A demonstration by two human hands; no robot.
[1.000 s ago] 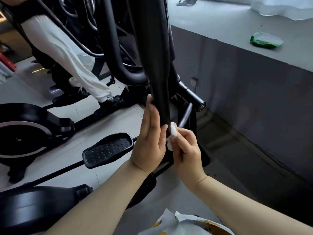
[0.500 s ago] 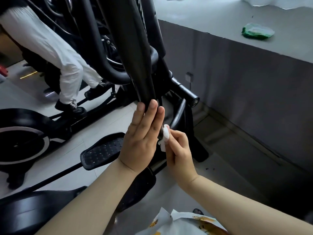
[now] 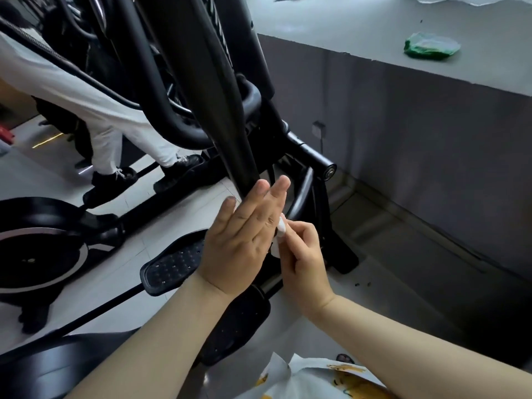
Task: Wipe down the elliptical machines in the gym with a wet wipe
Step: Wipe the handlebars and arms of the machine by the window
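A thick black swing arm (image 3: 213, 90) of the elliptical machine slants down through the middle of the head view. My left hand (image 3: 244, 234) lies against its lower end with straight fingers pointing up. Just to the right, my right hand (image 3: 302, 254) pinches a small folded white wet wipe (image 3: 278, 237) between thumb and fingers, held against the lower arm behind my left hand. Where the wipe touches the machine is hidden by my left hand. A black studded pedal (image 3: 172, 263) sits below left of my hands.
A grey ledge (image 3: 359, 33) with a green wipe packet (image 3: 431, 45) runs along the right. Another person in white trousers (image 3: 121, 128) stands on a neighbouring machine at left, by a black flywheel housing (image 3: 40, 243). A cross tube end (image 3: 328, 169) sticks out near my hands.
My left hand slid a little lower and opened flatter against the arm. My right hand with the wipe stayed close beside it. The other person's feet shifted on their pedals.
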